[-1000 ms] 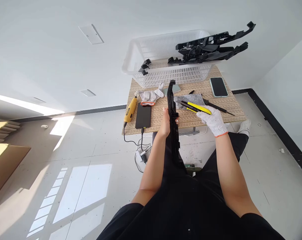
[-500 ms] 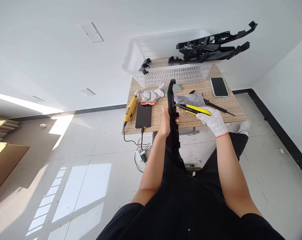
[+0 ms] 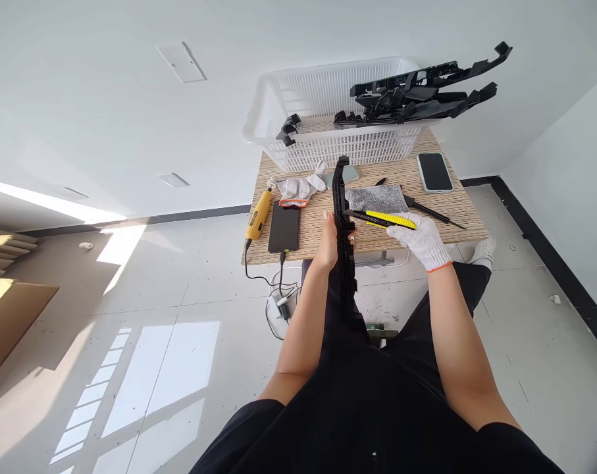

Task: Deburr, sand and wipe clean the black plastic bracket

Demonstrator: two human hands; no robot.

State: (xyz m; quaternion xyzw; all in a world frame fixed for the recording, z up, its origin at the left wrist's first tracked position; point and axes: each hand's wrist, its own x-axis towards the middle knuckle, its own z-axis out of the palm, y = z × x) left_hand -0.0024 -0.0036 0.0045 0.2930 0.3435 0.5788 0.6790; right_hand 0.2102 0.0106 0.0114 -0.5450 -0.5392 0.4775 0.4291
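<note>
My bare left hand [image 3: 330, 245] is closed around a long black plastic part [image 3: 345, 257], which stands lengthwise in front of me from the table's edge down to my lap. My right hand [image 3: 420, 238], in a white knitted glove with an orange cuff, grips a yellow and black utility knife [image 3: 389, 220]. The knife points left, and its tip meets or almost meets the right side of the black part, just above my left fingers. Whether the blade touches cannot be made out. Behind the knife lies a grey speckled cloth [image 3: 377, 197].
A white plastic basket [image 3: 322, 139] with several black parts [image 3: 416, 99] stands at the table's back. On the wooden table [image 3: 308, 245] lie a phone [image 3: 435, 172], a glove [image 3: 298, 189], a black power bank-like box [image 3: 284, 227] and a yellow corded tool [image 3: 259, 216]. Cables hang at left.
The knife has shifted very slightly down and left against the black part. Both hands keep their hold, and the whole view has moved a little.
</note>
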